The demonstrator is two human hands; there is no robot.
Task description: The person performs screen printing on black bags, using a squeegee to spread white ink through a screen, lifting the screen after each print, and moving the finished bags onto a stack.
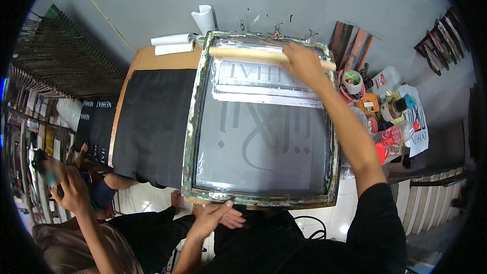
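Observation:
A screen-printing frame [188,137] with a worn, paint-stained border lies in front of me, its dark mesh bearing large script-like shapes and mirrored lettering. My right hand [303,65] grips the pale wooden handle of a squeegee [248,55], which spans the far part of the screen. The squeegee's lower edge is hidden. White ink [269,96] lies in a band across the mesh on the near side of the squeegee. At the frame's near edge is my left hand [218,219], thumb against the border, fingers loosely extended below it.
Black fabric [152,122] covers a board to the left. Paper rolls [173,43] lie behind it. Bottles, jars and tubs [390,114] crowd the right side; spare squeegees [350,45] lean on the wall. A seated person [86,238] at lower left raises a hand.

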